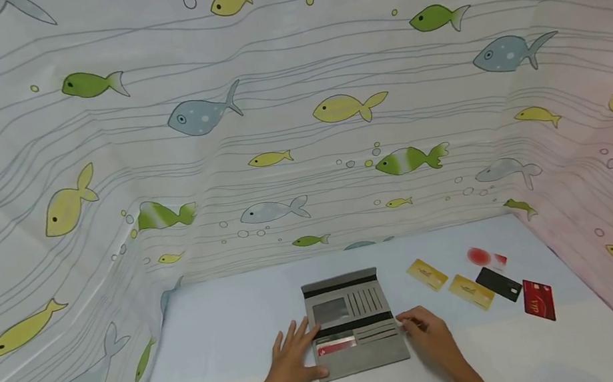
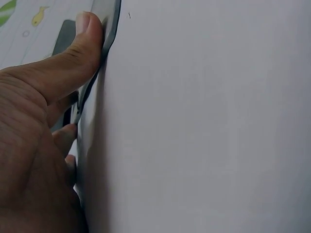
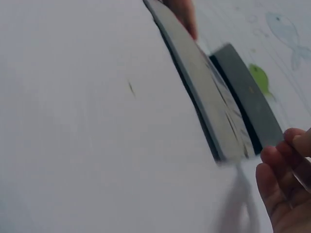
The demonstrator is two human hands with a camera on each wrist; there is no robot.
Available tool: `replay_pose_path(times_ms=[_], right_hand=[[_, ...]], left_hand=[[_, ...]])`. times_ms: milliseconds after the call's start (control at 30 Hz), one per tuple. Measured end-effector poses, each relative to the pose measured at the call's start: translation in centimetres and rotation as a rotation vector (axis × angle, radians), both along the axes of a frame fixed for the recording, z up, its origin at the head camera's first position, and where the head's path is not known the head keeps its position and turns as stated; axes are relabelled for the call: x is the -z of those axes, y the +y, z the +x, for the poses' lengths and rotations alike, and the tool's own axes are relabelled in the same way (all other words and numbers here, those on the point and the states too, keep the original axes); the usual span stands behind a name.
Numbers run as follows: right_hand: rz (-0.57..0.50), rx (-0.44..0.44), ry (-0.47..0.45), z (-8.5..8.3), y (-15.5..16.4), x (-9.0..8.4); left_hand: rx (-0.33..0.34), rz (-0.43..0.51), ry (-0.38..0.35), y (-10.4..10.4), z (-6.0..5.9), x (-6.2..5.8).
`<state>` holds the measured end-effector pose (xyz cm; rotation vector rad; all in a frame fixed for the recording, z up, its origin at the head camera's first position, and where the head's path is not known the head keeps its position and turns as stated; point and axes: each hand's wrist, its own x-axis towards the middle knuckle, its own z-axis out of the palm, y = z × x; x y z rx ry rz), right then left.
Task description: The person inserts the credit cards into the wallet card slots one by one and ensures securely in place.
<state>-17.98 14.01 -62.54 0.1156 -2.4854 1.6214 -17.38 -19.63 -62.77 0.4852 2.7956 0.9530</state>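
**Wallet open flat, both hands at its sides**

Wallet, grey, lies unfolded near the front edge of the pale surface, about mid-width. Red card sits in a slot on its lower left part. Left hand rests on the wallet's left edge, fingers spread and fairly straight; the left wrist view shows the thumb pressed against the wallet's rim. Right hand is at the wallet's right edge, fingers loosely curled and touching or just beside that edge; cannot tell if they pinch anything, the right wrist view is blurred. Loose cards lie toward the right back corner: two yellow cards, black card, red VIP card, white card with red spot. Fish-print cloth walls the surface.
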Motion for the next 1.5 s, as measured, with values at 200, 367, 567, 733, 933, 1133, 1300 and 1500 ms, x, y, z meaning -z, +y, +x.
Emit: replay_pose_path(times_ms=[200, 367, 567, 733, 933, 1133, 1300, 1500], right_hand=[[0.01, 0.14, -0.215, -0.1, 5.7, -1.0], [0.119, 0.216, -0.255, 0.3, 10.0, -1.3], [0.284, 0.329, -0.206, 0.8, 14.6, -2.0], [0.392, 0.453, -0.195, 0.9, 18.2, -3.2], [0.492, 0.519, -0.454, 0.9, 21.8, -3.4], [0.63, 0.542, -0.68, 0.8, 23.1, -2.5], [0.596, 0.553, -0.75, 0.5, 23.4, -2.2], [0.576, 0.565, -0.779, 0.4, 23.4, -2.4]], left_hand=[[-0.001, -0.004, 0.001, -0.1, -0.1, -0.4], [0.008, 0.011, 0.012, 0.0, 0.1, -0.4], [0.012, 0.029, 0.009, 0.1, 0.4, -0.5], [0.007, 0.022, 0.005, 0.0, 0.2, -0.5], [0.008, 0.009, 0.008, -0.1, 0.3, -0.2], [0.006, 0.012, 0.003, -0.2, 0.4, 0.3], [0.007, 0.006, 0.01, -0.2, 0.3, 0.7], [0.014, 0.004, 0.013, -0.2, 0.1, 0.5]])
